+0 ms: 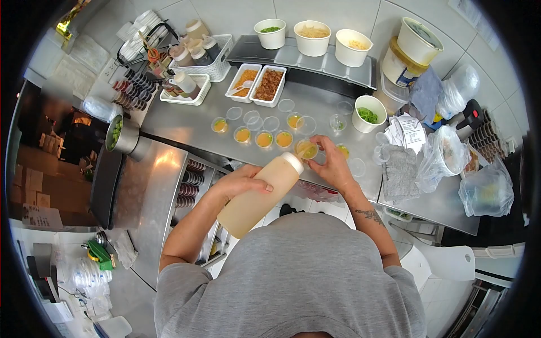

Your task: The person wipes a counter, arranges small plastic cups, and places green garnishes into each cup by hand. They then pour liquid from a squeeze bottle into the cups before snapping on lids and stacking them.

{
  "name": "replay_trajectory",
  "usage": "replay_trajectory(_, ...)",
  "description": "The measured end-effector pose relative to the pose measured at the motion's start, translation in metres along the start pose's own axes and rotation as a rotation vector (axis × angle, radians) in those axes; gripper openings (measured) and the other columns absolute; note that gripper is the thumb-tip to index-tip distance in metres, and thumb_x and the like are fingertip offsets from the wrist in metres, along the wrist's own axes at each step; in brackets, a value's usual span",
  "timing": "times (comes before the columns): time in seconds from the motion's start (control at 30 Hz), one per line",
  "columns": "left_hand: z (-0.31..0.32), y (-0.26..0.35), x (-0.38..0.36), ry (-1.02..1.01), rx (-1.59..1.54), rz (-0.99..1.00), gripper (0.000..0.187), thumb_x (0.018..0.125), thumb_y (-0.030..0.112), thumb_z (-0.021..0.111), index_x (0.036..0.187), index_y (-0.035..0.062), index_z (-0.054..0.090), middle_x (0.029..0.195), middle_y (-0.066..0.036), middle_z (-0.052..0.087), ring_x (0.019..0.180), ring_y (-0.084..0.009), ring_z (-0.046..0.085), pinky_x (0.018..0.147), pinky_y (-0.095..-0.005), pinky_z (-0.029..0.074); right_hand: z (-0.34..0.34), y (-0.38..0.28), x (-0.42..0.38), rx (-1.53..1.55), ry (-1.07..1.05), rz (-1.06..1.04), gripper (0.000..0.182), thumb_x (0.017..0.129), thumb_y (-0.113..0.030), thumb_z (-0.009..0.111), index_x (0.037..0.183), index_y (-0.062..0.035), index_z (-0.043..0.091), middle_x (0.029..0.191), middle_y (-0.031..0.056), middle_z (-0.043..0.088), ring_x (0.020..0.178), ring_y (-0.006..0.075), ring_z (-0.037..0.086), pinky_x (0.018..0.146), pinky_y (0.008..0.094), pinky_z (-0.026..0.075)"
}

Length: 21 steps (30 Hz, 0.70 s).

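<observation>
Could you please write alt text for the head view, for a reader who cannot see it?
Seen from above, a person's left hand tips a squeeze bottle of pale orange sauce toward a small clear cup steadied by the right hand. More small cups, some filled, sit on the steel counter near white bowls of toppings.

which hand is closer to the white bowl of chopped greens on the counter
Right. The right hand holds a small sauce cup just below and left of the white bowl of greens. The left hand grips the squeeze bottle, farther left.
</observation>
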<state>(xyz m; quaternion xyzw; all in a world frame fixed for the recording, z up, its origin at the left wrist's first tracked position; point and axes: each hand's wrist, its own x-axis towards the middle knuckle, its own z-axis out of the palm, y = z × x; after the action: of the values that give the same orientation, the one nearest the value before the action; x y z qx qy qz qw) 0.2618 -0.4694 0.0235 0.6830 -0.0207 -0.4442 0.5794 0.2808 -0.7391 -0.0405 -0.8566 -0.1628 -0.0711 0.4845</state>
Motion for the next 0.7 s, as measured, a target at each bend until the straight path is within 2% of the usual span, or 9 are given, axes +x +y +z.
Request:
replay_trajectory(0.1,-0.001,-0.005,0.0,0.008,0.013,0.055,0.057,0.074,0.027,0.072,0.119,-0.0056,0.06,0.098,-0.01,0.067,0.086,-0.016,0.064,0.075,-0.0285,0.05,0.0,-0.002,0.0,0.013,-0.001,0.011,0.048,0.073,-0.008,0.075,0.115,-0.0049,0.052,0.116,0.0128,0.06,0.105,0.0305,0.059,0.09,0.0377,0.048)
replay_trajectory(0.17,-0.002,-0.005,0.0,-0.003,0.024,0.069,0.059,0.075,0.027,0.073,0.122,-0.0055,0.057,0.102,-0.011,0.066,0.091,-0.0163,0.063,0.079,-0.0285,0.05,0.001,-0.004,0.001,0.02,0.006,0.008,0.047,0.074,-0.008,0.075,0.114,-0.005,0.052,0.115,0.0125,0.061,0.105,0.0299,0.059,0.09,0.0371,0.048)
replay_trajectory(0.27,-0.003,-0.014,0.003,0.0,0.043,0.16,0.064,0.076,0.027,0.073,0.127,-0.0048,0.053,0.109,-0.011,0.064,0.099,-0.0168,0.061,0.087,-0.0288,0.047,-0.002,-0.011,0.003,0.075,-0.007,0.016,0.045,0.076,-0.01,0.073,0.115,-0.0068,0.051,0.115,0.0152,0.059,0.108,0.035,0.058,0.089,0.0395,0.048)
replay_trajectory(0.4,-0.007,-0.017,0.007,-0.029,0.05,0.199,0.074,0.075,0.019,0.074,0.139,-0.0011,0.042,0.125,-0.009,0.058,0.115,-0.0164,0.054,0.101,-0.0308,0.04,0.001,-0.002,0.007,0.009,0.066,0.027,0.047,0.073,-0.011,0.076,0.113,-0.0064,0.052,0.114,0.0121,0.061,0.108,0.0316,0.057,0.09,0.0379,0.046)
replay_trajectory(0.5,-0.007,-0.023,0.005,0.004,0.082,0.311,0.071,0.074,0.023,0.076,0.133,-0.0012,0.047,0.118,-0.011,0.062,0.109,-0.0171,0.057,0.097,-0.0306,0.042,0.002,0.01,0.018,-0.153,0.183,-0.03,0.047,0.072,-0.013,0.077,0.112,-0.0081,0.054,0.114,0.0125,0.06,0.114,0.0339,0.053,0.096,0.0425,0.04)
replay_trajectory(0.57,-0.004,-0.021,-0.001,0.019,0.068,0.308,0.071,0.072,0.022,0.077,0.133,-0.0001,0.047,0.118,-0.01,0.062,0.11,-0.0176,0.057,0.098,-0.031,0.041,0.003,0.018,0.028,-0.296,0.271,-0.078,0.045,0.07,-0.014,0.077,0.11,-0.0097,0.056,0.111,0.0136,0.06,0.118,0.0358,0.05,0.1,0.0464,0.036)
replay_trajectory(0.7,-0.005,-0.023,-0.006,0.037,0.073,0.299,0.073,0.071,0.02,0.077,0.135,0.0022,0.046,0.12,-0.009,0.061,0.113,-0.0186,0.056,0.101,-0.0318,0.039,0.003,0.038,0.05,-0.36,0.313,-0.096,0.044,0.07,-0.016,0.078,0.108,-0.0107,0.057,0.111,0.0155,0.061,0.118,0.0357,0.049,0.1,0.0479,0.034)
